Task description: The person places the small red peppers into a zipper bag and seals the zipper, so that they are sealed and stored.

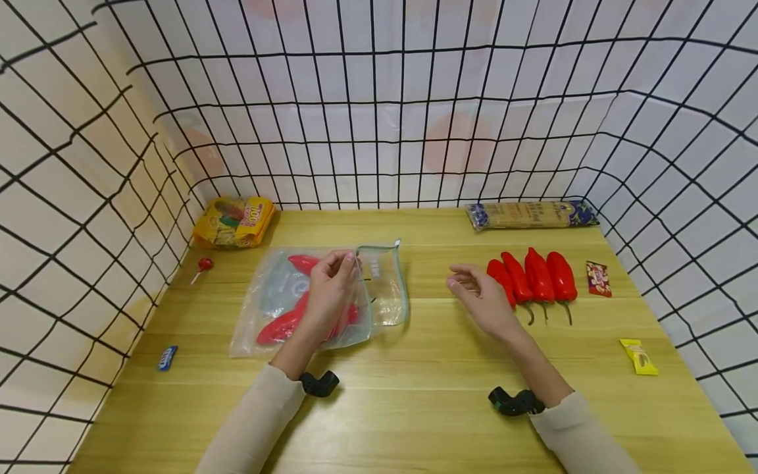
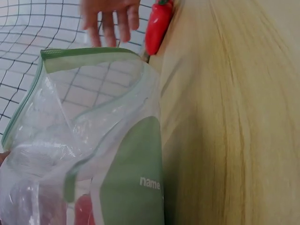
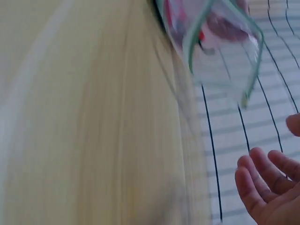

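Note:
A clear zip bag with a green-edged mouth lies left of centre with red peppers inside. My left hand pinches the rim of its mouth, which gapes to the right. In the left wrist view the bag shows a green panel reading "name". My right hand is in the air between the bag and several red peppers lined up on the right, stems toward me. Its fingers are loosely bent and hold nothing; the right wrist view shows that hand apart from the bag.
At the back stand a yellow snack packet and a long noodle-like packet. A lollipop and blue candy lie left; a red sachet and yellow candy lie right. Black wire mesh encloses the table.

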Motion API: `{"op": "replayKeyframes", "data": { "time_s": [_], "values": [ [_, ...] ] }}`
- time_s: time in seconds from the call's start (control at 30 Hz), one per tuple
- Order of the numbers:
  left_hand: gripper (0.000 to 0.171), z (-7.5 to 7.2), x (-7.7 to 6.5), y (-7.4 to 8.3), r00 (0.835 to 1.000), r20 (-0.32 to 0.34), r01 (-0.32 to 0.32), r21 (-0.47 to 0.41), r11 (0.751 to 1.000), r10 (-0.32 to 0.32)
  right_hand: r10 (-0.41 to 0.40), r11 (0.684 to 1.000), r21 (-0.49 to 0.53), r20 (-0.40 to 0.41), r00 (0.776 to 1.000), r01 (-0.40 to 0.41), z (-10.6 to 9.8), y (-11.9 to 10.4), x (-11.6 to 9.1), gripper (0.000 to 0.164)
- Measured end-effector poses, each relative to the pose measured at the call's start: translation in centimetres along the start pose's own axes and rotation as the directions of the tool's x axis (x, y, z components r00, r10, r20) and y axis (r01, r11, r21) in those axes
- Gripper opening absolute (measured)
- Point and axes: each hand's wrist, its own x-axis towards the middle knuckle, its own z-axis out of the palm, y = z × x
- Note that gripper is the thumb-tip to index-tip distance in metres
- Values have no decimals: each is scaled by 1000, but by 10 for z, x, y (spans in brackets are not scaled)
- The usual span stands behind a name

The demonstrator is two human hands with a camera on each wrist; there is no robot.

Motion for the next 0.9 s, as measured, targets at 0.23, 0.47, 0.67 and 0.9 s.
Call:
{"op": "replayKeyframes", "data": {
  "time_s": [0.23,0.47,0.67,0.9],
  "values": [
    [48,-2,1,1,1000,5,10,30,999,-10,16,973,-225,-153,988,-51,-35,17,-2,52],
    [46,-4,4,0,999,33,28,85,996,-31,46,922,-381,-82,996,-74,-43,30,3,57],
    [36,-2,3,0,999,38,21,84,996,-24,1,921,-390,-59,998,-23,-37,37,10,53],
    [35,0,4,-2,999,42,19,97,995,-23,46,874,-478,-87,995,-82,-36,39,9,62]
  ]
}}
